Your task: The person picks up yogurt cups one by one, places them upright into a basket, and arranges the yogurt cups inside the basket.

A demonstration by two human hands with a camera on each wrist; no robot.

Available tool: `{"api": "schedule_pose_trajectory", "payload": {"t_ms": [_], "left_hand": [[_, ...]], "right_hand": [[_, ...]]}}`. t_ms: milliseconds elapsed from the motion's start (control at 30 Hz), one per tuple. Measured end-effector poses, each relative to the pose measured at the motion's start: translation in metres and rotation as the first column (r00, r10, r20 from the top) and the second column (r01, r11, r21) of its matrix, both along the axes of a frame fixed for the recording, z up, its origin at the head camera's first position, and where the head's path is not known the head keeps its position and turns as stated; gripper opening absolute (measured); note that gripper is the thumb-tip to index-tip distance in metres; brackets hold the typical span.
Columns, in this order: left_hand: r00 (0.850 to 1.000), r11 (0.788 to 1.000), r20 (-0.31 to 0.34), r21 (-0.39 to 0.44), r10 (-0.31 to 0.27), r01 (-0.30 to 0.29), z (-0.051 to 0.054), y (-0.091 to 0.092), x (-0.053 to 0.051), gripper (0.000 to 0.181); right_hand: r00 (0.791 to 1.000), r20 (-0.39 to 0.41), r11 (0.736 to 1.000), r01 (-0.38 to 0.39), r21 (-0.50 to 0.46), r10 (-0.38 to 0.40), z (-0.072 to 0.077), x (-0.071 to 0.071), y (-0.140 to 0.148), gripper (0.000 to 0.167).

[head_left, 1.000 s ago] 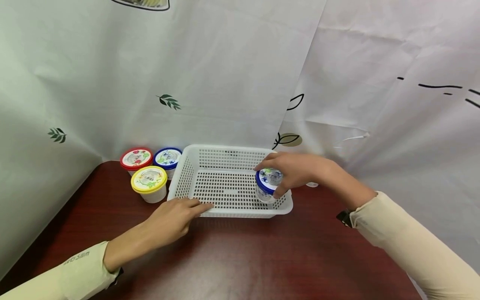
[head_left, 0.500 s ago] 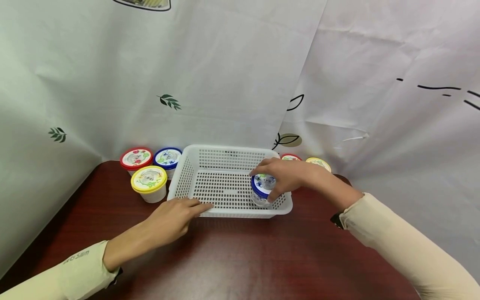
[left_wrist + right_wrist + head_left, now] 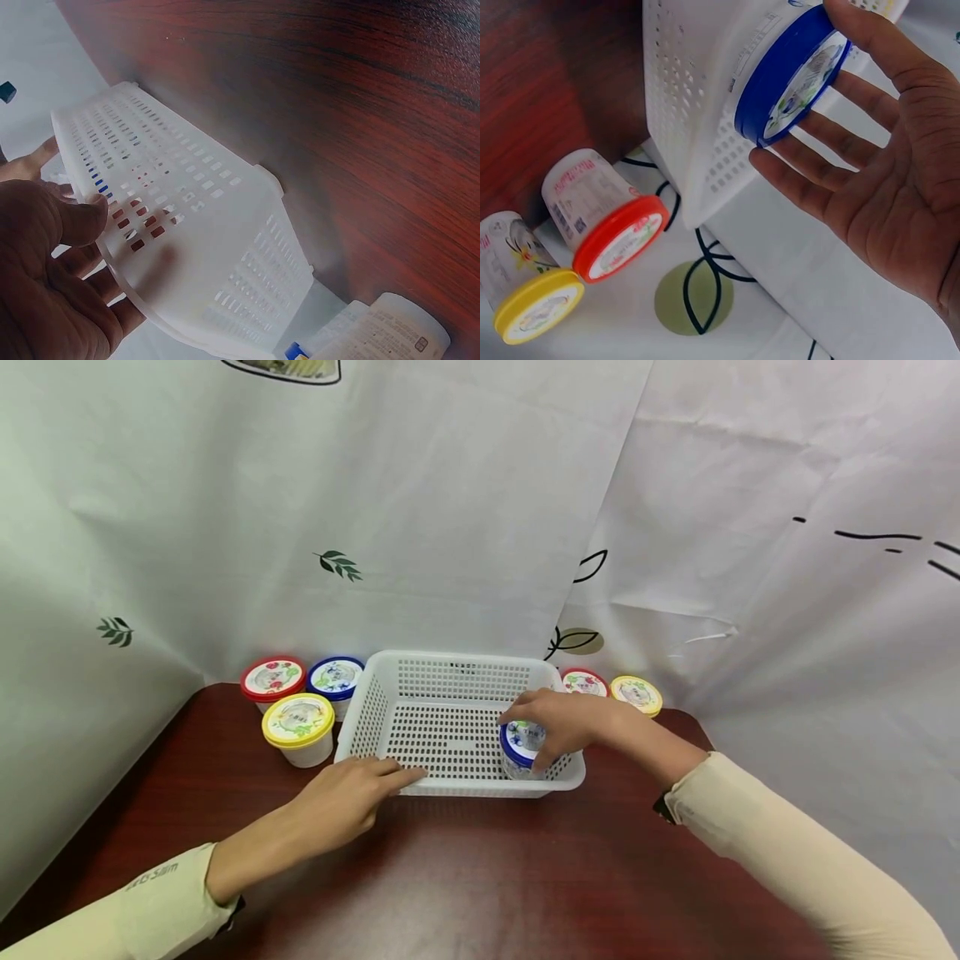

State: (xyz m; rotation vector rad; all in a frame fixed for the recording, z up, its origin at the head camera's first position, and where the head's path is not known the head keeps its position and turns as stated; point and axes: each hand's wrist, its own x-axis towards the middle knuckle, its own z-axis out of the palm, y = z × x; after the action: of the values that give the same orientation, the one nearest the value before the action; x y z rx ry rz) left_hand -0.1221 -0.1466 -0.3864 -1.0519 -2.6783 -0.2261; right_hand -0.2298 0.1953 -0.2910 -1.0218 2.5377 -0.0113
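Note:
A white perforated plastic basket (image 3: 465,788) stands on the dark red table. My left hand (image 3: 352,797) grips its front rim near the left corner; in the left wrist view the thumb of that hand (image 3: 45,277) lies on the basket's outer wall (image 3: 202,247), with fingers behind the rim. At the basket's right end my right hand (image 3: 562,720) holds a blue-lidded tub (image 3: 522,742) upright inside. In the right wrist view the fingertips of the right hand (image 3: 900,172) and its thumb span the tub's blue lid (image 3: 780,90). The tub's base is partly hidden by the basket.
Left of the basket stand a red-lidded tub (image 3: 273,678), another blue-lidded tub (image 3: 336,677) and a yellow-lidded tub (image 3: 298,722). Behind its right end are a second red-lidded tub (image 3: 585,682) and yellow-lidded tub (image 3: 637,695). A white printed curtain (image 3: 450,527) backs the table.
My right hand has moved slightly left and toward me with the blue-lidded tub, now lower in the basket. The tubs behind it have come into view. My left hand has stayed put.

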Motion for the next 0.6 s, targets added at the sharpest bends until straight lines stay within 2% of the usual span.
{"api": "schedule_pose_trajectory", "payload": {"t_ms": [233, 433, 600], "left_hand": [[1.0, 1.0, -0.01, 0.002, -0.002, 0.002, -0.001, 0.0, 0.0, 0.057], [1.0, 1.0, 0.01, 0.0, 0.001, -0.001, 0.001, 0.0, 0.0, 0.057], [1.0, 1.0, 0.002, 0.001, -0.006, 0.006, 0.001, 0.0, 0.0, 0.058]], "right_hand": [[0.999, 0.016, 0.999, -0.031, 0.009, 0.03, -0.013, 0.001, -0.003, 0.083], [1.0, 0.016, 0.999, -0.024, 0.029, 0.024, -0.015, 0.001, -0.005, 0.082], [1.0, 0.025, 0.999, -0.019, 0.037, 0.018, -0.016, -0.001, -0.005, 0.084]]}}
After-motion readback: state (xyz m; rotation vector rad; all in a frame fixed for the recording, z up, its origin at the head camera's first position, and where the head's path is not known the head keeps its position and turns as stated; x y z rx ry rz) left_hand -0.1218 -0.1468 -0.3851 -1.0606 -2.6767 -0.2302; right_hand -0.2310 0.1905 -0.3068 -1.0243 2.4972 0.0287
